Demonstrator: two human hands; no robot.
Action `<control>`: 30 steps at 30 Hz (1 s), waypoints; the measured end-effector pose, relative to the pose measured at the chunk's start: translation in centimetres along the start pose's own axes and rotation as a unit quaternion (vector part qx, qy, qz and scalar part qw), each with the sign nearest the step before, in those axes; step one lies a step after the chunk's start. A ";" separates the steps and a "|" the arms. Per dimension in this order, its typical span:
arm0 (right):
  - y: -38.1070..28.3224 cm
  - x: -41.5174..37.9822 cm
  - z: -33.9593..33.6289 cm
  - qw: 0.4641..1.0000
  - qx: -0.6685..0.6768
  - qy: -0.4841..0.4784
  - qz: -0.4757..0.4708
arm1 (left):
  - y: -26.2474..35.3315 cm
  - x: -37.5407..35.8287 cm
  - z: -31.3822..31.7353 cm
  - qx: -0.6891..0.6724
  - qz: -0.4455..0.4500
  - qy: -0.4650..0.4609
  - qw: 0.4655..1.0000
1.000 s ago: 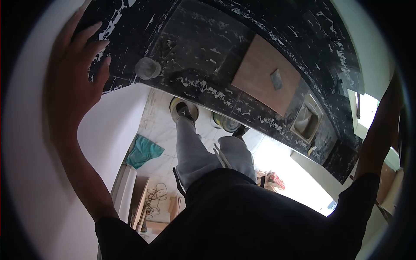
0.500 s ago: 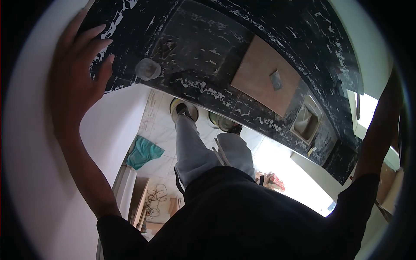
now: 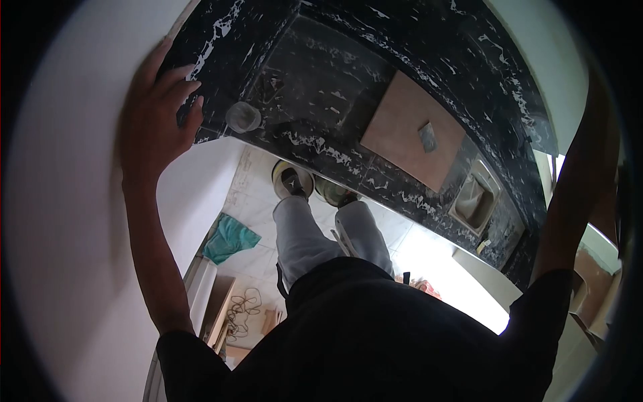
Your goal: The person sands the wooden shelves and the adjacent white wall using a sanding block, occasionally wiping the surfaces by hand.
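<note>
My left hand [image 3: 155, 110] is raised at the left with its fingers apart and nothing in them. Its palm side lies close against the white wall [image 3: 67, 167], where the wall meets the black marbled counter [image 3: 321, 144]. Nearest to its thumb stands a clear plastic cup [image 3: 243, 117] at the counter's front edge. My right forearm [image 3: 583, 161] reaches up along the right side, and the hand at its end is lost beyond the dark edge of the view.
My feet stand on two round containers [image 3: 305, 175] on the tiled floor. A brown board [image 3: 398, 117] with a small grey plate [image 3: 427, 137] lies on the counter, left of a sink [image 3: 472, 201]. Below lie a teal cloth [image 3: 231, 239] and a coiled cord [image 3: 242, 311].
My left hand shows further right and slightly lower in the view, still with fingers apart by the wall. The counter and floor have shifted a little in view as my head moved.
</note>
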State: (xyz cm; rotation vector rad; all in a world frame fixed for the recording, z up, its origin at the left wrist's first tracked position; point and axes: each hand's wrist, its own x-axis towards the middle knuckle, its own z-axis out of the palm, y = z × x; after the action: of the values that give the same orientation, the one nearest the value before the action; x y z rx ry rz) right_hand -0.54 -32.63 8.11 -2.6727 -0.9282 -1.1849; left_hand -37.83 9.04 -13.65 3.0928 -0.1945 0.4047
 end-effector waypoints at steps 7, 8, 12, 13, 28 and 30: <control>-1.2 -0.2 -1.9 0.994 0.081 -0.066 -0.020 | 0.1 0.0 0.0 0.002 0.008 0.004 1.000; -1.4 -0.4 -2.0 0.992 0.096 -0.072 -0.025 | 0.1 0.0 -0.1 0.000 0.011 0.006 1.000; -1.1 -0.3 -1.7 0.995 0.082 -0.055 -0.017 | 0.7 0.1 -0.4 0.005 -0.005 0.008 1.000; -0.5 -0.2 -1.5 0.994 0.087 -0.051 -0.034 | 0.7 0.2 -0.4 0.004 -0.010 0.012 1.000; -0.4 -0.4 -0.4 0.995 0.087 -0.038 0.005 | 1.3 0.7 -0.8 0.014 -0.053 -0.007 0.998; -0.8 -0.1 -0.8 0.995 0.090 -0.048 0.018 | 1.3 0.8 -0.7 -0.006 -0.066 0.007 0.998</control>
State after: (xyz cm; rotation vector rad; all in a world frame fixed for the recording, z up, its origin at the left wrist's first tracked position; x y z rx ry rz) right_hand -1.49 -32.26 8.48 -2.6093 -0.9463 -0.9263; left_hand -37.42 7.68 -12.77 3.0671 0.0066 0.4184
